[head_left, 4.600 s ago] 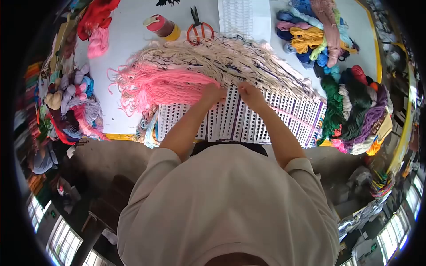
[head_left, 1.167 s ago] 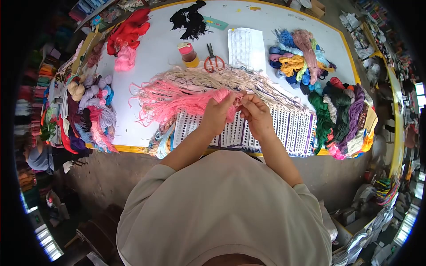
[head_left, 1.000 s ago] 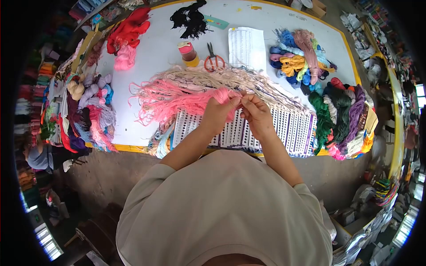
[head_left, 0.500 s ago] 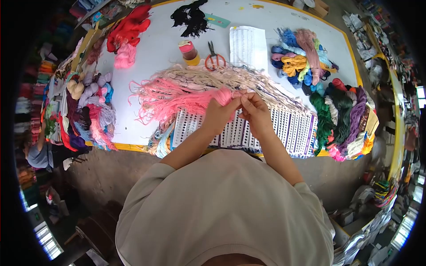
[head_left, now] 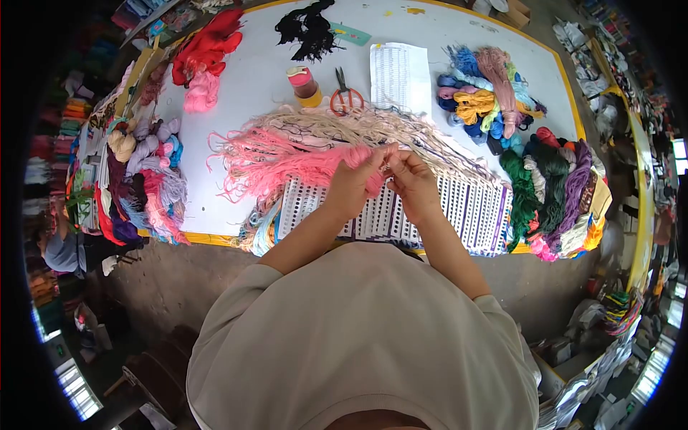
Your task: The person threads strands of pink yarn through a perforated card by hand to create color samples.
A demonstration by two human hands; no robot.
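Note:
A bundle of pink thread [head_left: 287, 162] lies fanned out to the left, its gathered end between my hands. My left hand [head_left: 350, 185] is closed around that gathered end, thumb pointing toward the right hand. Close beside it, my right hand [head_left: 414, 183] pinches with thumb and fingers at the tip of the bundle; what exactly sits between those fingertips is too small to make out. Under both hands are rows of white punched cards [head_left: 448, 208] with purple strips. Behind the pink bundle stretch long beige and dark threads [head_left: 337, 123].
Orange-handled scissors [head_left: 347, 99], a thread cone [head_left: 304, 86] and a printed sheet [head_left: 399, 75] lie beyond the threads. Coloured skeins [head_left: 494, 93] are heaped at right, more skeins [head_left: 147, 165] at left. Black thread [head_left: 309, 29] and red thread [head_left: 208, 46] lie farther back. Another person [head_left: 63, 247] is at far left.
My fingertips have shifted slightly at the tip of the pink bundle, the right hand's fingers curling a little differently. The bundle and the table's other things stay in place.

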